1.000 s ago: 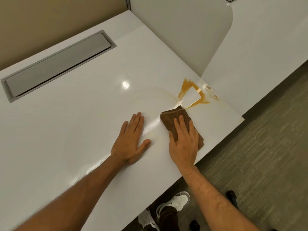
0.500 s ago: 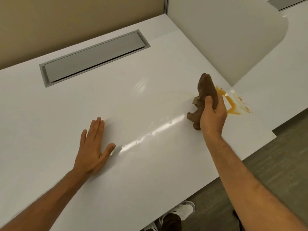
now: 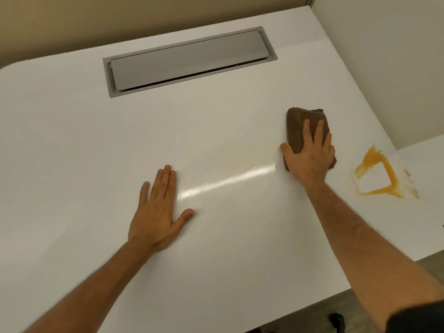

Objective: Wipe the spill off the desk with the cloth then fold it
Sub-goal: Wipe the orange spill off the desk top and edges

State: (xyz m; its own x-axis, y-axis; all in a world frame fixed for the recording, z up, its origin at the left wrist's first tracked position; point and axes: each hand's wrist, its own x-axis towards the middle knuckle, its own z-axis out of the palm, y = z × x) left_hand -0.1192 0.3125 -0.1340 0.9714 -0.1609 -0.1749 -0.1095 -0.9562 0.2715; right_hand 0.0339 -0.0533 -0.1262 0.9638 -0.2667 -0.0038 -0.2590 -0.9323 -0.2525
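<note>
Right hand [image 3: 308, 162] flat on cloth [image 3: 302, 127], left hand [image 3: 157, 216] flat

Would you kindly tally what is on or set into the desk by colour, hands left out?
Brown: 1, the cloth under the right hand.
Orange: 1, the spill to the right of the cloth.
Grey: 1, the cable hatch set into the desk.
Total: 3.

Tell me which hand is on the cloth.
The right hand, spread over the brown cloth beside the orange spill. The left hand lies flat on the bare desk.
</note>
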